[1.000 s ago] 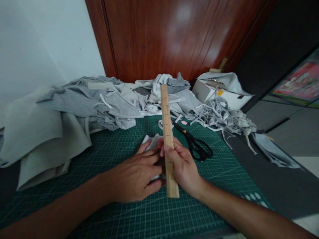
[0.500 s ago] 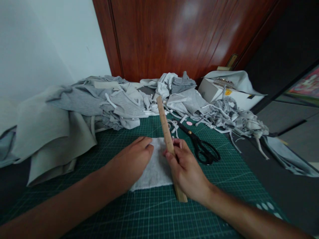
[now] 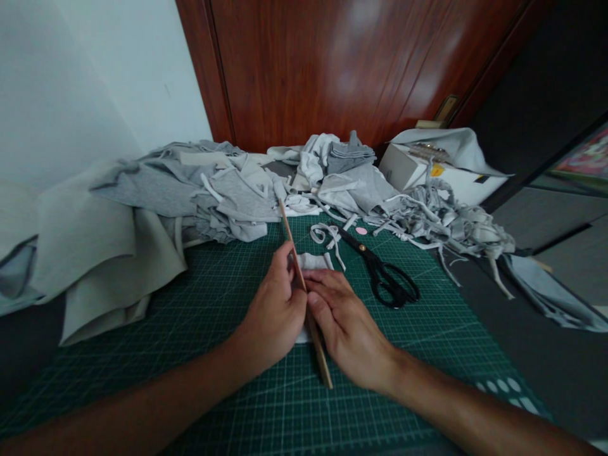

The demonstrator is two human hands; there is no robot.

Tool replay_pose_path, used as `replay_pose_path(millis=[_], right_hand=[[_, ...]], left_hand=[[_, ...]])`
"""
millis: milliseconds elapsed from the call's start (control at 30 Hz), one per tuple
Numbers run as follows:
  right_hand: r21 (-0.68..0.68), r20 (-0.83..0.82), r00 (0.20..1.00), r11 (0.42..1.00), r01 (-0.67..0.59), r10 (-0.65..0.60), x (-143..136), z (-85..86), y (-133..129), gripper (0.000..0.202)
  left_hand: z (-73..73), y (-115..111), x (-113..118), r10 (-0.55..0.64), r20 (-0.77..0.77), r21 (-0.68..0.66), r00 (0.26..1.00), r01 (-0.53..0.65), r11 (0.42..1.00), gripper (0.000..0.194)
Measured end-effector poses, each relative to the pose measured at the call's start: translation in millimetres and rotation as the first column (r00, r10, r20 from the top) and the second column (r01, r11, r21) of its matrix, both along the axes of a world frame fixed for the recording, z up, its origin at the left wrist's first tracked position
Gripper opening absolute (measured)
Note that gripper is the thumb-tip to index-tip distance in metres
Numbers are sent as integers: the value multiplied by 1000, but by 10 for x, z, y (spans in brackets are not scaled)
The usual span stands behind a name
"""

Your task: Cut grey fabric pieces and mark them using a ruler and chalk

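One ruler (image 3: pixel 317 344), edge-on, clasped between left hand (image 3: pixel 273 310) and right hand (image 3: pixel 351 329); cloth (image 3: pixel 313 261) beneath, part-hidden; scissors (image 3: pixel 369 258) rightward; scraps (image 3: pixel 354 190) beyond

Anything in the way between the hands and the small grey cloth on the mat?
Only the wooden ruler, tilted on edge between the left hand and right hand, over the grey cloth. Both hands are over the cloth; contact beneath them is hidden. The scissors lie aside, to the right.
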State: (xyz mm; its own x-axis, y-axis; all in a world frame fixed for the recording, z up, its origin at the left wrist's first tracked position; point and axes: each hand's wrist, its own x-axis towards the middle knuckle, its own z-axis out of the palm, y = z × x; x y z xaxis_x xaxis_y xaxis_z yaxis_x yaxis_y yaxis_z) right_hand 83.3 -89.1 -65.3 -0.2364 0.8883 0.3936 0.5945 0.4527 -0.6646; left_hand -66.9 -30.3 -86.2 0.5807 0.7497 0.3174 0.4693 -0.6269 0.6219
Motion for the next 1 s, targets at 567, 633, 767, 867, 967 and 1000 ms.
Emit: replay_pose_path(millis=[567,633,767,867,967,1000], right_hand=[[-135,603,763,972,-191,233,637,61,148,91],[-180,584,749,950,-256,313,602,86,208,98],[-268,552,761,937,-226,342,558,169,246,119],[-298,564,773,945,-137,290,583,204,222,138],[-295,596,759,951,-97,262,613,203,203,148],[-288,606,754,954,-87,252,619,200,202,149]], left_hand=[[214,-242,-262,-22,-443,147,896,97,984,60],[194,-291,-341,18,-462,164,887,65,984,61],[141,-367,-430,72,-472,206,879,31,978,61],[140,-371,-418,87,-455,194,886,3,981,66],[168,-335,-387,107,-419,153,902,-46,987,78],[179,-320,-379,103,-414,128,904,-54,990,81]])
